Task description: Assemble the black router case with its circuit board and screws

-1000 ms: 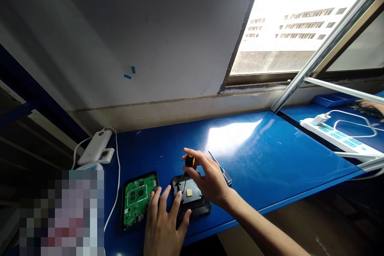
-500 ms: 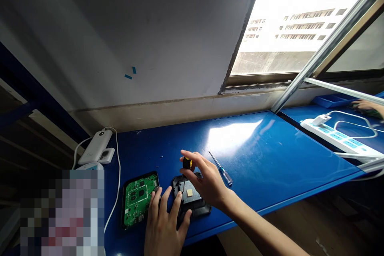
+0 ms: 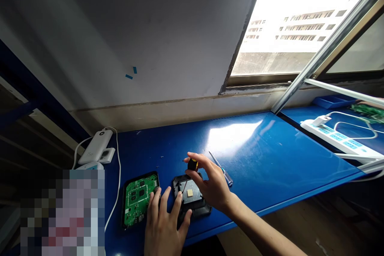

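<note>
My right hand (image 3: 214, 186) grips the yellow and black handle of a screwdriver (image 3: 193, 164) between thumb and fingers. Its thin shaft slants down to the left part of a black plastic housing (image 3: 204, 209), which holds a grey metal plate with a pale square pad (image 3: 190, 193). My left hand (image 3: 166, 216) lies with fingers spread, its fingertips at the housing's left edge and beside the green circuit board (image 3: 139, 198). That board sits in a black shell to the left. The screwdriver's tip is too small to make out.
A second screwdriver with a clear blue handle (image 3: 227, 177) lies right of the housing. Small screws (image 3: 157, 167) are scattered behind the board. A white device (image 3: 96, 146) with a cable stands at left. A power strip (image 3: 339, 138) and a blue tray (image 3: 333, 101) are at right.
The screwdriver's handle has tilted to the right with my right hand, while my left hand keeps its place. At far right, another person's hand has left the view.
</note>
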{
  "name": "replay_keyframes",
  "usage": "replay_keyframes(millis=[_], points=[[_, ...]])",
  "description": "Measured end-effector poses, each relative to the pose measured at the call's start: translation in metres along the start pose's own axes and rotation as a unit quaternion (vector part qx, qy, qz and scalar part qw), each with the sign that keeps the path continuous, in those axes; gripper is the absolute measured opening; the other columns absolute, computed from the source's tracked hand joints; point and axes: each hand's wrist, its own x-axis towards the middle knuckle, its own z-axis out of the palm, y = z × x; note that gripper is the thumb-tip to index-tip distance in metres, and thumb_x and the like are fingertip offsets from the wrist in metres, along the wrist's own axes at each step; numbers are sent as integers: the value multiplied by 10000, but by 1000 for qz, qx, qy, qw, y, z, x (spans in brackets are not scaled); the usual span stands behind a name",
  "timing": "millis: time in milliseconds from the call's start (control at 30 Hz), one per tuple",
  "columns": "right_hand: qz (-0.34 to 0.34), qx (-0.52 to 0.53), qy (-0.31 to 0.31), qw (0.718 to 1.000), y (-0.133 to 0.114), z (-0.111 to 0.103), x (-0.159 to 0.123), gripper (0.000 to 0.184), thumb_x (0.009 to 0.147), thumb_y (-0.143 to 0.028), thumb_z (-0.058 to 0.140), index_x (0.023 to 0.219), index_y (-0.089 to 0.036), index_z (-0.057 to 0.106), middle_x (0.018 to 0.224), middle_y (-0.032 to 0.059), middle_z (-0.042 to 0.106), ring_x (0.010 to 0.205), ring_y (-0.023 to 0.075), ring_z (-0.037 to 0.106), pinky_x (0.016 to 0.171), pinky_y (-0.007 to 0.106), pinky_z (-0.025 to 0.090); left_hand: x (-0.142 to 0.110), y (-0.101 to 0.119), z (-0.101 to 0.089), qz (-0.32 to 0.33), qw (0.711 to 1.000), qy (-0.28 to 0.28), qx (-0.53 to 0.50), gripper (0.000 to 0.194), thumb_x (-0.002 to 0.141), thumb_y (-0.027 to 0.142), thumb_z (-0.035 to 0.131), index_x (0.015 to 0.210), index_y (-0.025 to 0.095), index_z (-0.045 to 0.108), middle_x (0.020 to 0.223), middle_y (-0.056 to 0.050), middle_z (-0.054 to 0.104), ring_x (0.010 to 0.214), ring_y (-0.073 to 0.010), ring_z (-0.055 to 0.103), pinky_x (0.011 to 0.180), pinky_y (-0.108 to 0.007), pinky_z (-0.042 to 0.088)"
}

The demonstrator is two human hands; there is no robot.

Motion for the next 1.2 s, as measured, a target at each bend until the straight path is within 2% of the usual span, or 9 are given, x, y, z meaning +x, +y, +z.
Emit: replay_keyframes(millis=[367,567,867,1000,1200], points=[[7,12,40,999,5,-1,-5,411,954,-148,609,1330,-293,529,1078,46,746,906,168,742,762,289,639,3,1,-3,-3,1000,8,5,351,853,464,678,1160,298,716,1231,-87,663,1251,-365,510,1013,-540,452],[9,14,38,999,5,-1,-4,399,962,-158,597,1334,-286,529,1072,51,749,890,168,745,767,296,641,3,1,-2,-6,1000,7,11,353,854,475,671,1162,309,715,1223,-72,670,1257,-350,514,1016,-523,459],[-44,36,-63,996,-1,0,1,473,1001,-170,555,1430,-335,442,1155,69,712,1017,185,722,853,338,625,1,0,-1,5,1000,18,-11,348,846,429,691,1154,268,715,1217,-103,672,1241,-374,532,999,-546,468],[-82,38,-108,990,-7,-1,8,439,1011,-175,534,1426,-293,452,1166,86,708,1019,181,712,847,316,614,-1,0,1,5,1000,24,-16,350,839,420,703,1146,254,709,1212,-106,669,1234,-374,540,1003,-549,471],[-110,24,-145,983,-17,-3,15,392,1003,-172,553,1379,-260,485,1149,83,715,992,176,704,857,298,596,1,1,2,6,999,26,-22,332,844,398,702,1135,239,705,1190,-109,675,1231,-376,543,1019,-557,462]])
